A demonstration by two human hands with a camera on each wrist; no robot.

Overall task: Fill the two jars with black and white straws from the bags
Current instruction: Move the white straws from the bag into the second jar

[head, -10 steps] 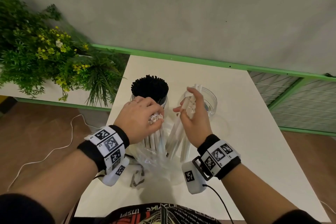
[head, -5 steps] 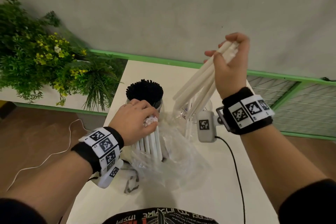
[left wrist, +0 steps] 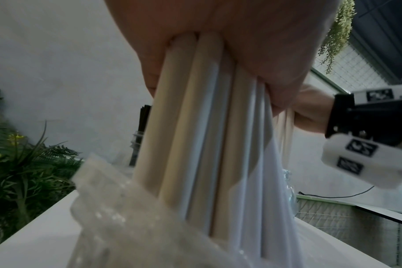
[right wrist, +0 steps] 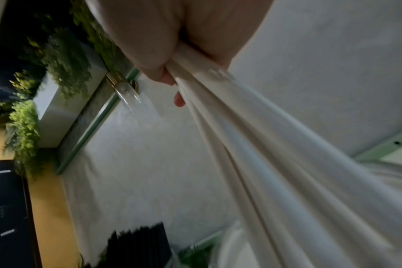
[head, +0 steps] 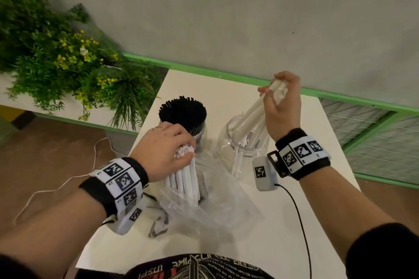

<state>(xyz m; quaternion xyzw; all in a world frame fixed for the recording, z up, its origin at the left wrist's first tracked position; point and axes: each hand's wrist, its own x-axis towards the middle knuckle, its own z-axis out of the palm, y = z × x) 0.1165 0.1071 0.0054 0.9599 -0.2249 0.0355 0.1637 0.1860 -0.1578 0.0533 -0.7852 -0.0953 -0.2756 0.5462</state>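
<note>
Right hand [head: 282, 108] clamped round top ends of a small bunch of white straws [head: 254, 115], tilted, lower ends already inside mouth of clear jar [head: 229, 142]. Wrist raised above jar, palm turned left, arm coming in from lower right. Right wrist view blurred; fingers [right wrist: 179, 99] seen wrapped on bunch, nothing more readable.

Left hand [head: 165, 147] curled over tops of remaining white straws [head: 183, 179], standing them near upright in clear plastic bag [head: 204, 206] on white table [head: 294, 222], just in front of jar of black straws [head: 182, 112]. Left wrist view confirms fist tight round bunch [left wrist: 207, 127].

Handling, judged: straws light, stiff but crushable, smooth and prone to slipping out singly or fanning apart. Best held near one end as a compact bundle, firm but not squeezing flat. Bag soft and slack, no support alone. Clear jar likely light enough to tip if bunch pushes its rim sideways.

Black jar looks full; clear jar mostly unfilled.
</note>
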